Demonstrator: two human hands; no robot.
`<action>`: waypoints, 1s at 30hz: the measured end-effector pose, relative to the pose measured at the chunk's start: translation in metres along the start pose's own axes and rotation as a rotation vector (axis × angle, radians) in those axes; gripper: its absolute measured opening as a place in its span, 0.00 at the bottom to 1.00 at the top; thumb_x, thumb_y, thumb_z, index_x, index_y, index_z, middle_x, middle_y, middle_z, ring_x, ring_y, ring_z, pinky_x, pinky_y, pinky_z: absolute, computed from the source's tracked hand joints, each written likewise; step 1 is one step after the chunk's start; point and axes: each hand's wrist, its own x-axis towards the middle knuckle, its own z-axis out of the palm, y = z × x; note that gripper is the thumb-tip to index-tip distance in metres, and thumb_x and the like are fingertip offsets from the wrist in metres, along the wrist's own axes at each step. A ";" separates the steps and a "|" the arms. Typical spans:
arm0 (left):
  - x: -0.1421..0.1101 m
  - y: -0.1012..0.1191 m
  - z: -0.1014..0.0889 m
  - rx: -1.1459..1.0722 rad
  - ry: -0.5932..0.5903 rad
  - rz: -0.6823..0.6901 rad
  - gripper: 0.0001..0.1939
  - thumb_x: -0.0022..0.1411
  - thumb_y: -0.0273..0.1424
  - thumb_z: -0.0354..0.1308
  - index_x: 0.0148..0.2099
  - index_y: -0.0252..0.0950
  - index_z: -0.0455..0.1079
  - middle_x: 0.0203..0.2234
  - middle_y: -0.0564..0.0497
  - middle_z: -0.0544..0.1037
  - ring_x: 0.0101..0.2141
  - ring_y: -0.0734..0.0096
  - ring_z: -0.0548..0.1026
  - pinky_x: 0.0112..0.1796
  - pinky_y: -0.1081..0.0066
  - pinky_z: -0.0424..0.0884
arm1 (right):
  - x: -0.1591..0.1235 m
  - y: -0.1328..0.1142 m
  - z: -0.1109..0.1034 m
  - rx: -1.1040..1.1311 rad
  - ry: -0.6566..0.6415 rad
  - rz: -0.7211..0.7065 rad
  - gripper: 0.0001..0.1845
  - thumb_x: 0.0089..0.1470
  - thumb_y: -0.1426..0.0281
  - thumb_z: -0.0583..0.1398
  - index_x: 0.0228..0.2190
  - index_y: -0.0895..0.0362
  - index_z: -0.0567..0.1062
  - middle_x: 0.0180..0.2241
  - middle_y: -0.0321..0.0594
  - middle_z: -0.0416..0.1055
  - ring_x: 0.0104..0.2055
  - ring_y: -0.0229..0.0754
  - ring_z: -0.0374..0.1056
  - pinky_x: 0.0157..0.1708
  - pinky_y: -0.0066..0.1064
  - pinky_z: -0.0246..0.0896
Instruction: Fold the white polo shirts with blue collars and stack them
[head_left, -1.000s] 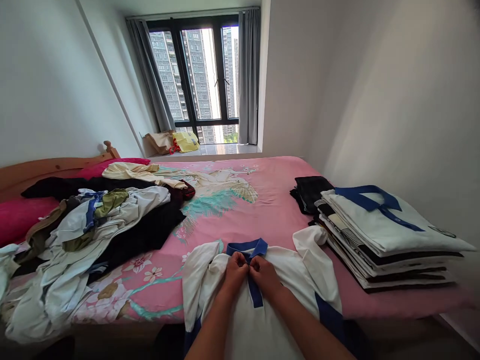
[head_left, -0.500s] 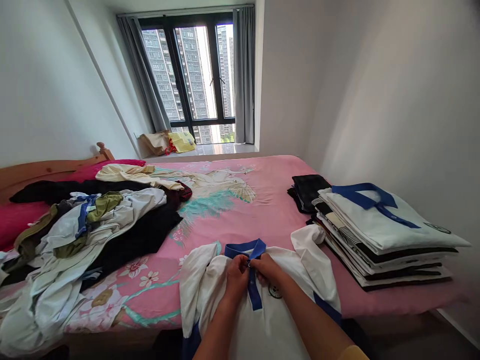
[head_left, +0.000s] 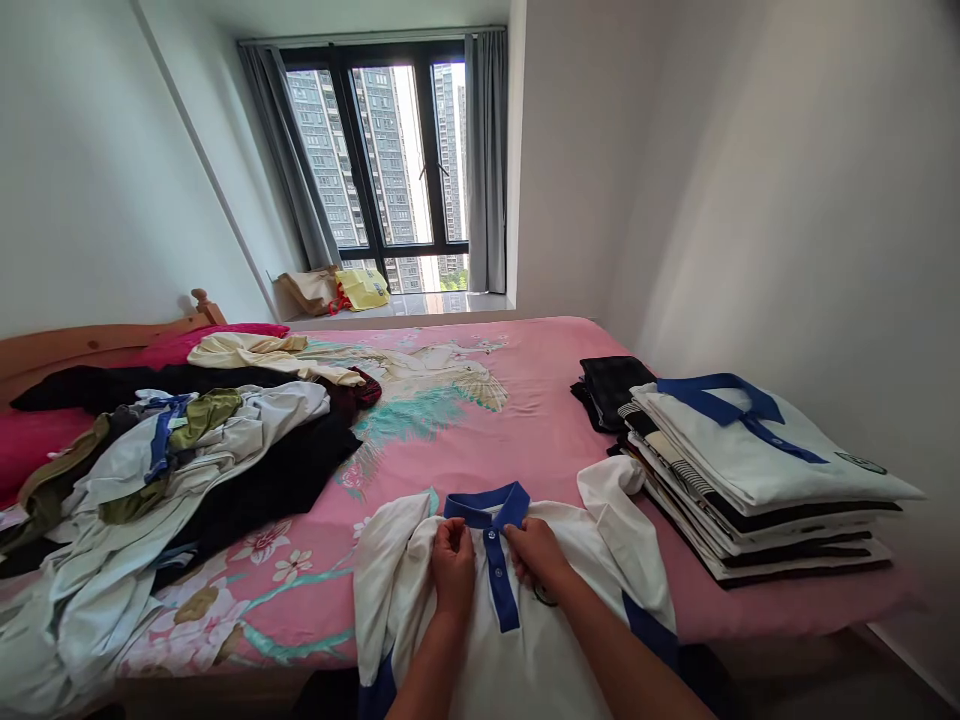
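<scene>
Bending at the wrists, the person's two bare hands meet the neck of a white and blue shirt (head_left: 517, 665); the shirt lies front up along the near edge of the bed (head_left: 540, 430), its lower part running out of view at the bottom. The left hand (head_left: 454, 565) is at the left end of the blue collar (head_left: 471, 507), its fingers curled in and thumb close to them; whether fabric is caught between them cannot be told. The right hand (head_left: 541, 553) is at the collar's other end, thumb and forefinger at its edge, the remaining fingers bent under; how firmly it holds the cloth, if at all, cannot be told. Between the hands runs the blue placket (head_left: 504, 595), two buttons showing on it; a dark round emblem (head_left: 545, 596) is partly hidden by the right wrist. One sleeve (head_left: 611, 480) is bunched toward a folded stack of clothes (head_left: 757, 470), which has a blue-collared white shirt on top; black folded garments (head_left: 613, 388) are just behind the stack. On the left of the bed is a loose heap of clothes (head_left: 277, 470); beyond, a yellow bag (head_left: 364, 289) and a brown bag (head_left: 309, 290) rest on the windowsill (head_left: 442, 303).
</scene>
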 end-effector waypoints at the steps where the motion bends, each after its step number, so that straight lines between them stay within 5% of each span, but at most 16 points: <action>1: 0.000 -0.001 -0.001 0.007 0.003 0.015 0.11 0.53 0.39 0.54 0.34 0.35 0.66 0.25 0.51 0.71 0.28 0.67 0.72 0.33 0.66 0.70 | -0.002 0.002 -0.004 -0.052 0.036 -0.029 0.14 0.50 0.61 0.54 0.20 0.56 0.62 0.19 0.38 0.67 0.22 0.39 0.66 0.20 0.26 0.54; 4: -0.003 -0.002 -0.002 0.039 0.003 0.063 0.10 0.53 0.37 0.54 0.34 0.36 0.67 0.27 0.50 0.72 0.30 0.65 0.72 0.37 0.64 0.69 | -0.009 0.005 -0.016 -0.196 0.156 -0.140 0.10 0.45 0.64 0.60 0.23 0.56 0.65 0.25 0.40 0.69 0.32 0.43 0.68 0.28 0.27 0.54; 7: -0.004 -0.001 -0.001 0.083 0.001 0.097 0.09 0.53 0.35 0.54 0.35 0.36 0.68 0.28 0.49 0.73 0.31 0.64 0.72 0.37 0.63 0.69 | -0.012 0.000 -0.023 -0.415 0.247 -0.389 0.06 0.54 0.67 0.54 0.32 0.54 0.68 0.31 0.38 0.72 0.35 0.41 0.68 0.34 0.28 0.55; 9: -0.003 0.002 0.000 0.145 -0.016 0.155 0.09 0.55 0.33 0.52 0.37 0.36 0.69 0.31 0.47 0.74 0.32 0.63 0.73 0.38 0.62 0.69 | -0.009 -0.006 -0.023 -0.570 0.231 -0.549 0.12 0.59 0.69 0.48 0.39 0.53 0.69 0.38 0.39 0.72 0.39 0.40 0.69 0.37 0.28 0.56; 12: 0.003 0.009 -0.002 0.247 -0.099 0.291 0.10 0.58 0.30 0.48 0.40 0.37 0.69 0.36 0.46 0.76 0.37 0.64 0.74 0.40 0.63 0.70 | 0.002 -0.015 -0.021 -0.694 0.125 -0.605 0.16 0.58 0.71 0.48 0.45 0.52 0.68 0.40 0.41 0.73 0.40 0.42 0.70 0.36 0.28 0.56; 15: 0.017 0.018 -0.021 0.341 -0.145 0.441 0.11 0.61 0.29 0.46 0.41 0.38 0.68 0.38 0.47 0.76 0.41 0.65 0.73 0.44 0.63 0.69 | 0.012 -0.019 -0.018 -0.737 0.051 -0.590 0.12 0.55 0.73 0.52 0.40 0.52 0.71 0.33 0.39 0.75 0.34 0.44 0.71 0.31 0.29 0.55; 18: 0.040 0.021 -0.063 0.555 -0.067 0.548 0.11 0.60 0.29 0.48 0.43 0.37 0.69 0.41 0.45 0.75 0.46 0.62 0.71 0.50 0.60 0.64 | 0.012 -0.018 -0.019 -0.739 0.056 -0.574 0.11 0.55 0.69 0.53 0.41 0.53 0.68 0.32 0.39 0.75 0.33 0.45 0.71 0.30 0.29 0.55; 21: 0.066 0.016 -0.117 0.830 0.006 0.360 0.21 0.56 0.33 0.53 0.51 0.34 0.66 0.49 0.41 0.71 0.52 0.56 0.66 0.54 0.57 0.59 | 0.007 -0.013 -0.031 -0.714 0.109 -0.566 0.13 0.56 0.67 0.51 0.44 0.55 0.66 0.36 0.41 0.74 0.38 0.45 0.70 0.35 0.31 0.57; 24: 0.082 0.009 -0.156 0.970 -0.089 0.006 0.31 0.48 0.41 0.59 0.53 0.32 0.64 0.51 0.38 0.70 0.53 0.48 0.65 0.53 0.54 0.59 | 0.010 0.000 -0.060 -0.713 0.192 -0.542 0.14 0.57 0.69 0.49 0.44 0.56 0.68 0.45 0.43 0.70 0.48 0.43 0.64 0.47 0.32 0.54; 28: 0.085 0.010 -0.171 0.607 -0.299 -0.186 0.21 0.51 0.44 0.54 0.44 0.36 0.69 0.40 0.46 0.77 0.44 0.56 0.73 0.45 0.63 0.68 | 0.018 0.030 -0.113 -0.776 0.272 -0.409 0.20 0.54 0.73 0.48 0.48 0.62 0.66 0.49 0.51 0.66 0.52 0.46 0.61 0.52 0.36 0.51; 30: 0.083 0.015 -0.178 0.400 -0.200 -0.212 0.19 0.54 0.42 0.49 0.44 0.37 0.68 0.34 0.48 0.78 0.37 0.60 0.75 0.38 0.65 0.71 | 0.016 0.046 -0.136 -0.815 0.267 -0.359 0.18 0.54 0.71 0.49 0.45 0.63 0.68 0.47 0.53 0.67 0.50 0.50 0.62 0.50 0.39 0.54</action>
